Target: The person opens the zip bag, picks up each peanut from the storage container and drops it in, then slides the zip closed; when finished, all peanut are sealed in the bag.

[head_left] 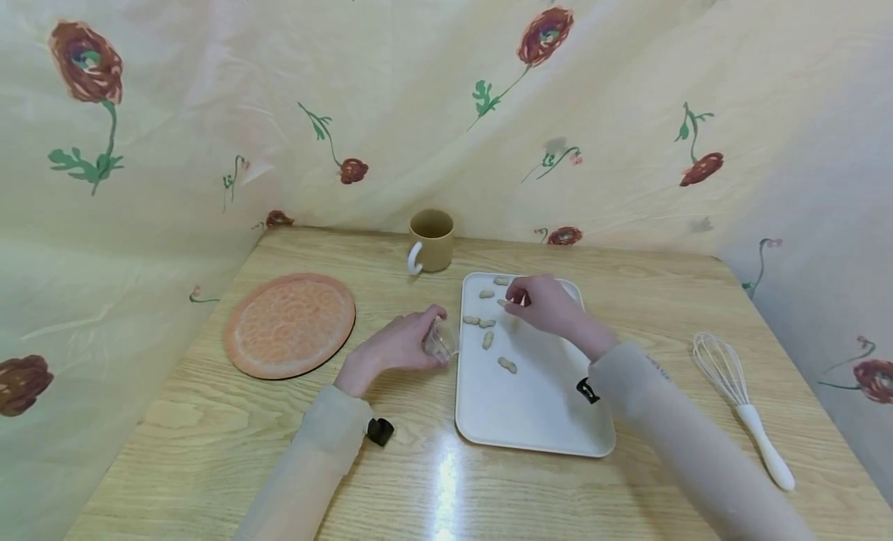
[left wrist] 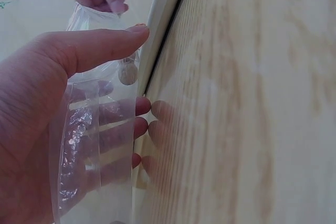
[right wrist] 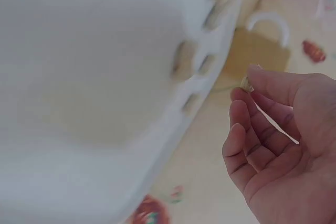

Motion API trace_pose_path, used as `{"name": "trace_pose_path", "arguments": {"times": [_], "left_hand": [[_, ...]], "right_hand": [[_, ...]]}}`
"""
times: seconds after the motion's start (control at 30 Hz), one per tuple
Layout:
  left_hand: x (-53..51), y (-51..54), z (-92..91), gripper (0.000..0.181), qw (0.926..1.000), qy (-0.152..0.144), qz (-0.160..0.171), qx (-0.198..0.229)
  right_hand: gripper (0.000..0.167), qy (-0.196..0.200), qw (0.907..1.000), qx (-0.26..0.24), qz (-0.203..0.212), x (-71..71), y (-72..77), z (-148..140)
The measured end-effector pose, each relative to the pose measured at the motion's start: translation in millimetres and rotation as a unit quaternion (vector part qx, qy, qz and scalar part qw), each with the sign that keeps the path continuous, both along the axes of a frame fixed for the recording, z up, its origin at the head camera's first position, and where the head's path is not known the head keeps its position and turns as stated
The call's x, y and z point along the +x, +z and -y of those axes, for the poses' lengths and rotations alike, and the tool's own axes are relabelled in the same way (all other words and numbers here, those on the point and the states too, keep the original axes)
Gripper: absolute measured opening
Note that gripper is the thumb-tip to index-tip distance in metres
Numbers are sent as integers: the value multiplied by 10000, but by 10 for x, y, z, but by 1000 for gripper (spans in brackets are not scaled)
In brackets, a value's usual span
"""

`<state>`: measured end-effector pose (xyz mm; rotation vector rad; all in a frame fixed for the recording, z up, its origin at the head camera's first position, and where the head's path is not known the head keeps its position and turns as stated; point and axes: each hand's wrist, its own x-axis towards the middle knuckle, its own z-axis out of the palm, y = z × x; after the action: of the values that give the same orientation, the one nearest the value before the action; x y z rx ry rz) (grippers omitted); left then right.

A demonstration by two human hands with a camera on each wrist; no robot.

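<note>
My left hand (head_left: 408,341) is just left of the white tray (head_left: 537,417) and holds a clear plastic bag (left wrist: 113,145) between thumb and fingers. Through the plastic, a small brownish thing (left wrist: 127,72) shows; whether it lies inside the bag I cannot tell. Over the far part of the tray, my right hand (head_left: 547,304) pinches a peanut (right wrist: 247,84) between thumb and index finger, the other fingers loosely bent. Several unshelled peanuts lie scattered on the tray's left half, one peanut (head_left: 507,365) nearest the middle.
A tan mug (head_left: 436,250) with a white handle stands behind the tray. To the left lies a round orange placemat (head_left: 289,324). A whisk (head_left: 746,413) with a white handle lies at the right. Flowered cloth (head_left: 418,122) hangs behind the wooden table (head_left: 230,425).
</note>
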<state>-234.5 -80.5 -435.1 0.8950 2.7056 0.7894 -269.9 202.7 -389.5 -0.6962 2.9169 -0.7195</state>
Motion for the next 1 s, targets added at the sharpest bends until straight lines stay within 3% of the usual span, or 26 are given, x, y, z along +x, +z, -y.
{"name": "trace_pose_path", "arguments": {"times": [0.33,0.6,0.73,1.0], "left_hand": [[0,-2,4,70,10000,20,-72,-39],[7,18,1,71,10000,4,-70,41],[7,7,0,71,10000,-14,-48,59],[6,-5,-7,70,9999,-25,-166,13]], "right_hand": [[8,1036,9942,-67,-269,228,127,415],[6,1501,9878,251,-316,312,42,592],[1,1544,9871,357,-233,340,13,667],[11,1570,9867,372,-203,371,-48,778]]}}
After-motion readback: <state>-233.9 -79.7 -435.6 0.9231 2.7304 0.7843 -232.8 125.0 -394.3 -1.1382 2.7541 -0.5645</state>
